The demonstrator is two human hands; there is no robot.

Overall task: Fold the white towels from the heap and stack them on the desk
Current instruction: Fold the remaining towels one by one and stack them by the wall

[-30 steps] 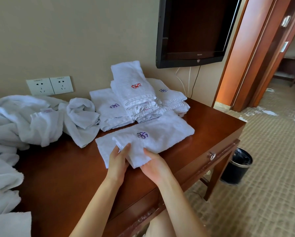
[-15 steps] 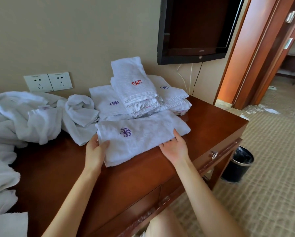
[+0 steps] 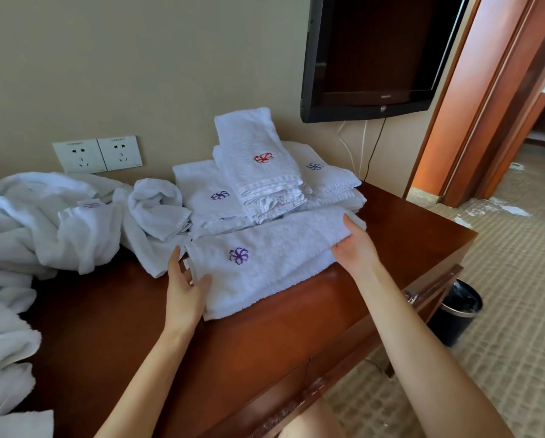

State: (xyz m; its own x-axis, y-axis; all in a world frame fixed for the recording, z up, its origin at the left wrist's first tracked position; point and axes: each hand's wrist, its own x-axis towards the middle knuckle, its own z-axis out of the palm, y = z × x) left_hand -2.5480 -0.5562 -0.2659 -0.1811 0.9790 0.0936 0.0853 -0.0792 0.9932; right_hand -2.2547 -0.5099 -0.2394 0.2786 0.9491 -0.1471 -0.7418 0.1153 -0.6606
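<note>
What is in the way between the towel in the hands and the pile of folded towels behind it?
Nothing visible. The towel, held at its ends by the left hand and right hand, sits right against the front of the pile, with no gap showing.

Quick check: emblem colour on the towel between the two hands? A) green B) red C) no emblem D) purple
D: the folded towel held at its ends by the left hand and right hand carries a purple pinwheel emblem. The red emblem is on the top towel of the stack behind it.
</note>
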